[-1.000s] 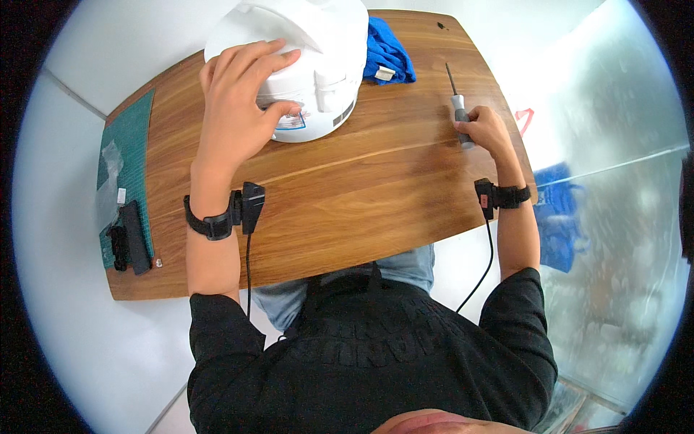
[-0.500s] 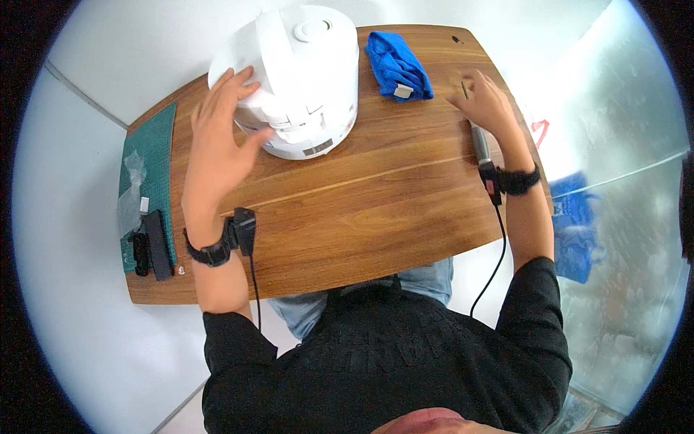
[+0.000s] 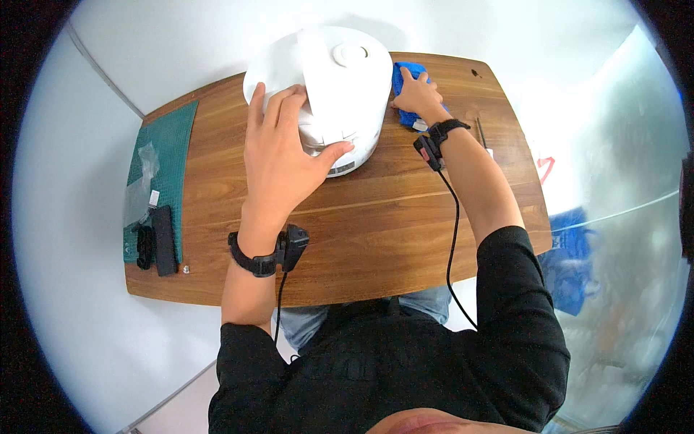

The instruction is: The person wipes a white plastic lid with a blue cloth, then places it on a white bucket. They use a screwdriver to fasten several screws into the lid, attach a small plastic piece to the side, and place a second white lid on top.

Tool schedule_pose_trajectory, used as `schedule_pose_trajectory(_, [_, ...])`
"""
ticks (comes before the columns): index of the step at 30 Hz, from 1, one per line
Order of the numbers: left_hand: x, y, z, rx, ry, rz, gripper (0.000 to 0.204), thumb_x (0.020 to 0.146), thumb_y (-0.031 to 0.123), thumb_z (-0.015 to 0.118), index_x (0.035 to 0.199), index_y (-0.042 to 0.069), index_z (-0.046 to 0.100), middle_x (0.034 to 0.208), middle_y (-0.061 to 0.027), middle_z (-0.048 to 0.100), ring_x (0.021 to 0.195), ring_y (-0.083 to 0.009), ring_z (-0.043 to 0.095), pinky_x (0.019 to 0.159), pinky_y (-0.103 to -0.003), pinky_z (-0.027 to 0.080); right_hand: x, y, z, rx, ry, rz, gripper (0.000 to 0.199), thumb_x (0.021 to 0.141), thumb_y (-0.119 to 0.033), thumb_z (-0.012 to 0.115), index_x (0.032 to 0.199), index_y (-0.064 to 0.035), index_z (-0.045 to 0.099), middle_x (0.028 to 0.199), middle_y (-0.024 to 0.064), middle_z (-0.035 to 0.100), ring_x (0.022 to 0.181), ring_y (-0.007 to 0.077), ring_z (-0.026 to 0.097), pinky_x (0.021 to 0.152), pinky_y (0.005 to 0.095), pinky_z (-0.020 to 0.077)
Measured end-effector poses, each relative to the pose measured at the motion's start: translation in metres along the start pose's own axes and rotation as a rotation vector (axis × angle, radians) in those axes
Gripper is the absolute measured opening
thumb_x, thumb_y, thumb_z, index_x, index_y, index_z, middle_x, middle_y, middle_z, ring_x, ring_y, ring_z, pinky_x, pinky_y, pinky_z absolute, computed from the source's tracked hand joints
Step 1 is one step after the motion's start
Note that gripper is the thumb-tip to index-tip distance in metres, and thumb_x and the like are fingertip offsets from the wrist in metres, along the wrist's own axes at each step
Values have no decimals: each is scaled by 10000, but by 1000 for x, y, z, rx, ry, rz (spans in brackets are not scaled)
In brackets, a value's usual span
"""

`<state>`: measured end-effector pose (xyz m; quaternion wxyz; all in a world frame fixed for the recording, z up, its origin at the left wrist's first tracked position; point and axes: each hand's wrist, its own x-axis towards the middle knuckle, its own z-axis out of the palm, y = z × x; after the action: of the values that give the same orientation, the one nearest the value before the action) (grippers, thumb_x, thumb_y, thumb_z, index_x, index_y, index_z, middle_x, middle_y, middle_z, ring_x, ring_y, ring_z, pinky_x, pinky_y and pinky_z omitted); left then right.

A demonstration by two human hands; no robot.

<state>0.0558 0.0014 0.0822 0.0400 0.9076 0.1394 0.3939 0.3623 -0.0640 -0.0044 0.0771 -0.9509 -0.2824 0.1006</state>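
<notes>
A white rice cooker (image 3: 365, 98) stands at the back of the wooden table, left of the middle. My left hand (image 3: 282, 141) is at its near left side, fingers spread and thumb apart near the front lip of the lid. Whether the fingertips press on the casing I cannot tell. To the right of the cooker lies a crumpled blue cloth (image 3: 400, 78) with a white tag. My right hand (image 3: 419, 95) rests over this cloth with its fingers spread, covering much of it. A thin dark rod (image 3: 481, 133), like a screwdriver shaft, lies right of my right wrist; its lower end is partly hidden by the forearm.
At the left edge of the table (image 3: 347, 242) a green cutting mat (image 3: 173, 137) carries a clear plastic bag (image 3: 139, 192) and a black oblong case (image 3: 165, 239). A small metal piece (image 3: 186, 269) lies near it. Cables hang from both wrist straps. A blue bag (image 3: 567, 271) is beyond the right edge.
My right hand has moved left from the rod-like tool onto the blue cloth. My left hand has shifted right along with the view and stays by the cooker.
</notes>
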Motion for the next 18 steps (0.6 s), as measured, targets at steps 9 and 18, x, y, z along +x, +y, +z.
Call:
schedule_pose_trajectory(9, [23,6,-14,19,-247,-117,819,622,499,944,1197,16,617,1257,-170,649,1302,-475,516,1064,-695,316,-64,59,-46,601,476,-450,818,739,-15,741,1509,-159,505,1389,208,577,1215,365,620,985,458,557])
schedule_pose_trajectory(18, [18,3,15,62,-51,-14,1122,564,547,944,1508,160,476,1325,-178,654,1377,-394,495,1120,-774,176,-143,-3,-100,215,615,-952,766,677,30,743,1379,-234,588,1382,232,506,1155,476,608,935,500,573])
